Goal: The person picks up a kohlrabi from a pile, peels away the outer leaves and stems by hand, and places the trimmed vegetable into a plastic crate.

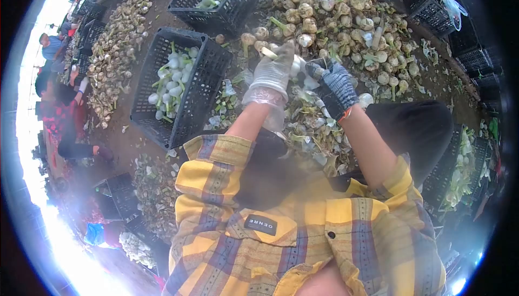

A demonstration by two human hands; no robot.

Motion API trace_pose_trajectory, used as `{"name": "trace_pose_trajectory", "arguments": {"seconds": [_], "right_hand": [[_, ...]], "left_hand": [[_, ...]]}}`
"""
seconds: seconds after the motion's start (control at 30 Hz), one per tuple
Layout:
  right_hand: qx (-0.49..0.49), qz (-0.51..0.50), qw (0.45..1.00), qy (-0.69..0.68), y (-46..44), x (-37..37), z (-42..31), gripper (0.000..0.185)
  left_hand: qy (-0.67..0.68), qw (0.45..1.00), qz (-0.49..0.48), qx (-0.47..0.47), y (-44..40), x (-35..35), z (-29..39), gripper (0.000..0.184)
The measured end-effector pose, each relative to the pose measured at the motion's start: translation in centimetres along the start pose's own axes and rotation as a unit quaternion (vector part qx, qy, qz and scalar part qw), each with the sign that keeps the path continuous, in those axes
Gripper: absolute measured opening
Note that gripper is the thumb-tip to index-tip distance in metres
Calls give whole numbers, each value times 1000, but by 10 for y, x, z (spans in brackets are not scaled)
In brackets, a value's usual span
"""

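My left hand (270,77), in a white glove with clear plastic over it, is closed around a garlic bulb (296,67). Its cut green-white stem (268,53) sticks out on the left side of the hand. Close beside the bulb, my right hand (336,86) wears a grey-and-dark knitted glove with its fingers curled. Something small and dark is at those fingertips, too unclear to name. Peeled skins and trimmings (313,128) lie on the ground below both hands. Just ahead spreads a big heap of unpeeled garlic (346,20).
A black crate (141,88) of peeled white bulbs stands to the left, with another crate (181,4) behind it. More crates (432,12) line the right. Other people (54,47) sit at the far left near a long garlic pile (111,52).
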State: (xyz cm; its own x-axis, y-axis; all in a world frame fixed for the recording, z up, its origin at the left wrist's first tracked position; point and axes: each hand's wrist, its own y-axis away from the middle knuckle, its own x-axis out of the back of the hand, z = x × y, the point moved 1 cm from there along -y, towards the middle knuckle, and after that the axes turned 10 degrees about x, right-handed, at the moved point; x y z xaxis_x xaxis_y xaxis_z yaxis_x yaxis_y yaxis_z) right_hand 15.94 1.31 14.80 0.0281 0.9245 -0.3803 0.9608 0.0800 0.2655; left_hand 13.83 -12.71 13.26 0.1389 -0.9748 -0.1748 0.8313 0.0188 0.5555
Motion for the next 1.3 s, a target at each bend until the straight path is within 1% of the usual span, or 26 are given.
{"name": "trace_pose_trajectory", "arguments": {"seconds": [0.03,0.07,0.17,0.27,0.37,0.4,0.47,0.5,0.53,0.57,0.6,0.63,0.67,0.7,0.73,0.77,0.8,0.9,0.97,1.03,1.13,1.23,1.3], "right_hand": [[3,13,999,-34,-1,1,3,21],[5,26,997,-67,-2,2,6,19],[-26,26,987,-158,-11,8,18,16],[-57,14,964,-258,-13,6,17,13],[-55,82,942,-322,-16,11,20,13],[-43,95,944,-314,-16,19,20,21],[-25,44,986,-159,-17,24,13,25],[-15,18,997,-79,-18,28,9,26],[38,-88,989,112,-25,47,24,31],[44,-83,979,182,-22,46,24,32],[51,-76,964,251,-17,43,25,34],[57,-70,943,319,-14,40,25,35],[127,-64,901,411,-15,37,18,32],[65,-58,948,306,-12,28,12,31],[4,-52,979,195,-8,15,6,30],[-58,-44,994,82,-2,2,-1,28],[-64,-46,997,12,4,-11,-9,26],[-15,-139,989,54,-1,-6,3,28],[77,-188,973,112,-5,-6,7,26],[-9,-160,984,82,1,-7,-1,25],[-78,-96,992,-37,4,-12,-3,25],[-62,-89,994,-21,3,-11,0,26],[-99,-67,990,-78,4,-12,-1,27]], "left_hand": [[11,998,1,56,0,0,2,33],[27,996,-5,79,1,0,3,29],[146,981,-52,114,9,-4,9,22],[204,974,-10,93,-8,1,-2,18],[202,976,13,83,-11,6,-3,16],[199,977,19,68,-14,8,-3,17],[194,980,30,38,-21,14,-5,18],[177,983,39,29,-13,10,4,19],[160,986,48,22,-4,5,12,21],[143,988,56,15,3,1,16,23],[85,994,63,-16,3,1,12,30],[90,994,47,-29,5,-1,12,29],[94,994,32,-41,7,-4,12,28],[96,994,17,-54,9,-5,12,27],[89,994,4,-61,10,-5,11,28],[83,994,-9,-68,11,-6,10,30],[77,994,-22,-76,13,-7,10,31],[88,994,-12,-64,20,-8,14,33],[73,994,-7,-79,15,-6,10,34],[57,995,2,-86,12,-5,7,33],[65,993,-1,-96,3,-3,2,32],[111,987,3,-116,-6,-3,-1,31],[116,988,9,-101,3,-4,4,32]]}}
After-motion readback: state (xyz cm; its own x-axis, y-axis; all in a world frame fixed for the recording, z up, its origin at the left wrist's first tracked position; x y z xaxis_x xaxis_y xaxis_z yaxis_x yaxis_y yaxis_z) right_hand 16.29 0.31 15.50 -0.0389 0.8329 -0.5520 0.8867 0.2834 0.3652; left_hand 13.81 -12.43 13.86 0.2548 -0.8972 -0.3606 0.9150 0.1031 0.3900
